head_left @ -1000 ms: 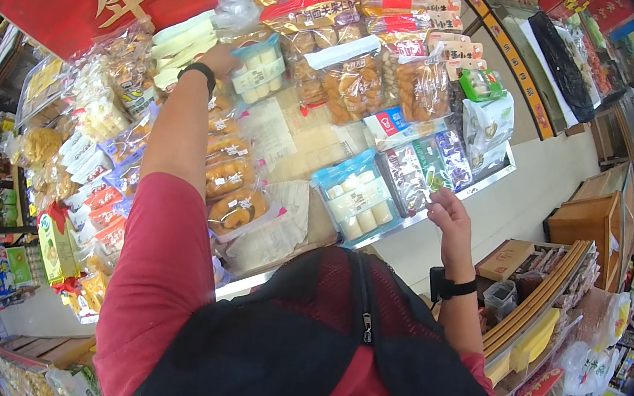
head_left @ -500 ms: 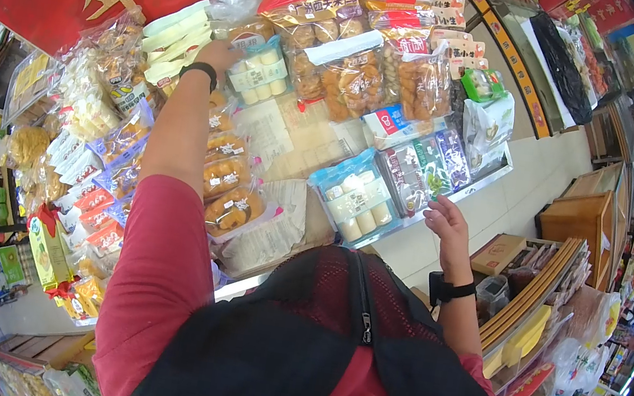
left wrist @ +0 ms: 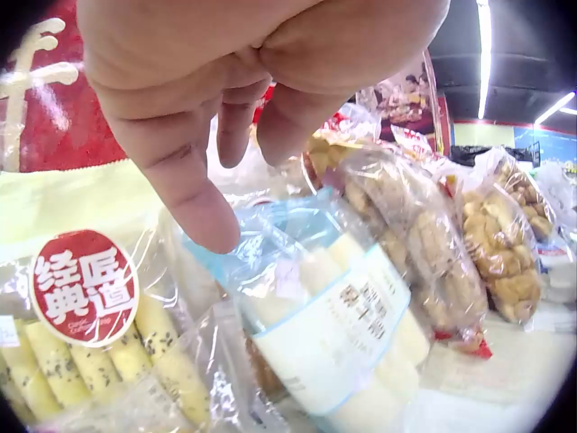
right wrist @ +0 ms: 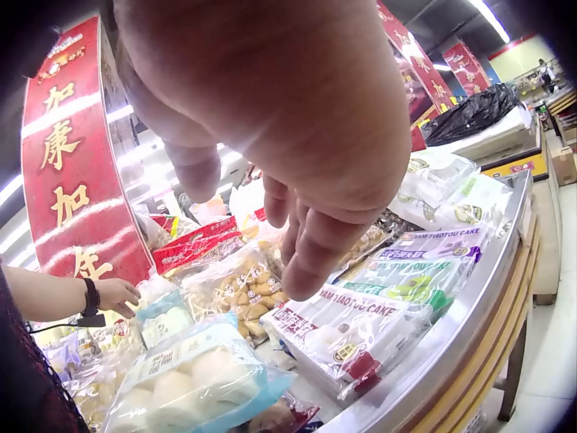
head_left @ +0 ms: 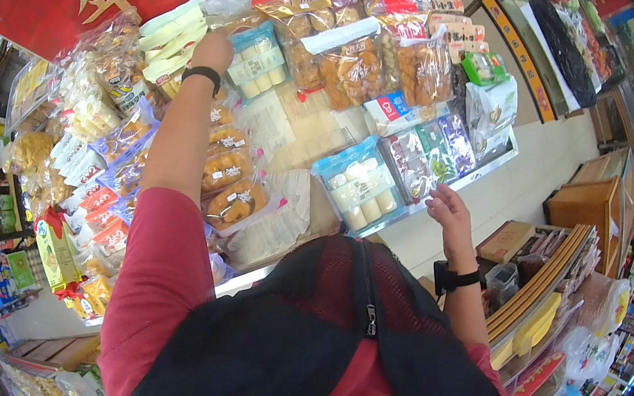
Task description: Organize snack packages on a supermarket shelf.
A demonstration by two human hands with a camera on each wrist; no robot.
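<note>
Blue bun bag (left wrist: pixel 325 316) lies just beside fingers (left wrist: pixel 194 194) of the left hand (head_left: pixel 212 50).

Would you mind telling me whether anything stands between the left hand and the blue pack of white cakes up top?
Nothing visible does: the left hand is at the blue pack, a fingertip on its wrapper. The yellow rolls and brown pastries only flank it.

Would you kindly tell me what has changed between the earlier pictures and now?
The right hand has drawn slightly back from the purple packs, holding nothing. The left hand has crept a little up the upper blue bun pack, fingers at its top edge. The other packs stayed put.
</note>
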